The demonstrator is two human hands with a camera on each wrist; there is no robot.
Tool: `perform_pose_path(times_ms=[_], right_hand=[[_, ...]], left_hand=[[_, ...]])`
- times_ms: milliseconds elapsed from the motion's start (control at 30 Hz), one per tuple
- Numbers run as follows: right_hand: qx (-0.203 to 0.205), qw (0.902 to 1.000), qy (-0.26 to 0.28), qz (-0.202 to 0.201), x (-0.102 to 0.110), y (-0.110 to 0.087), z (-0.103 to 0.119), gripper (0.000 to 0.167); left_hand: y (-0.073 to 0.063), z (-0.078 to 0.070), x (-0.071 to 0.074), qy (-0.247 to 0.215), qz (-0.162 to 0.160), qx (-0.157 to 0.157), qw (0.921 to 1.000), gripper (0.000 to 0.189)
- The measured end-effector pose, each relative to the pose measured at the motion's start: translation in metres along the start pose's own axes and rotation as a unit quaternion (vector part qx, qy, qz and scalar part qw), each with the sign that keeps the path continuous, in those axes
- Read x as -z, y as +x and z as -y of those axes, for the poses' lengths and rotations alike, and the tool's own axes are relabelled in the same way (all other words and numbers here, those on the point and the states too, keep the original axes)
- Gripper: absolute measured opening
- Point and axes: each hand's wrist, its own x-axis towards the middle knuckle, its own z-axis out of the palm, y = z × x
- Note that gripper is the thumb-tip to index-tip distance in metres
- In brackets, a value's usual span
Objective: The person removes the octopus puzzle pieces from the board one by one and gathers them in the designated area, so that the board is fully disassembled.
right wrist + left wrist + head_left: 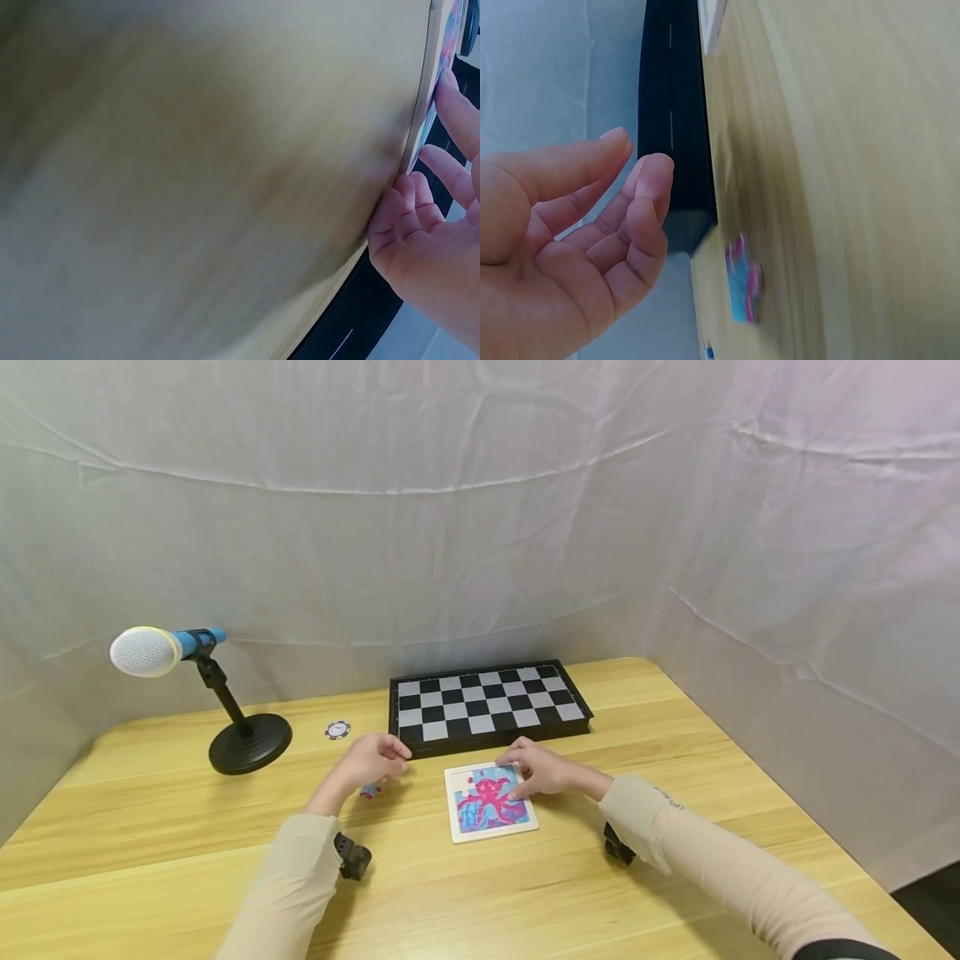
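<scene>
A square octopus jigsaw puzzle (492, 806) in a white frame lies on the table, with a bare pale patch at its upper left. My right hand (542, 770) rests at its upper right corner, thumb over the picture. In the right wrist view, the other fingertips (407, 184) are right at the frame's side. My left hand (369, 762) is above the table, left of the puzzle, fingers loosely curled with nothing between them. Below it lies a loose blue and pink puzzle piece (742, 281), partly hidden by the hand in the head view.
Behind the puzzle sits a black and white chessboard (491, 703), its front edge close to both hands. A round chip (337, 730) lies farther left. A blue microphone (161, 650) on a black stand (251, 744) stands at the back left. Pale cloth (420, 543) hangs behind.
</scene>
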Motion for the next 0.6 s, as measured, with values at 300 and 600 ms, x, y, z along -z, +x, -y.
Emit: perform_pose_path(times_ms=[300,600], right_hand=[[0.012,0.9999,0.002,-0.005,0.000,-0.001,0.000,0.047],[0.018,0.9998,0.000,-0.007,0.000,-0.001,-0.001,0.045]], left_hand=[[0.009,-0.012,-0.017,-0.015,0.012,-0.027,0.9995,0.014],[0.018,-0.019,-0.033,-0.017,0.028,-0.034,0.9989,0.015]])
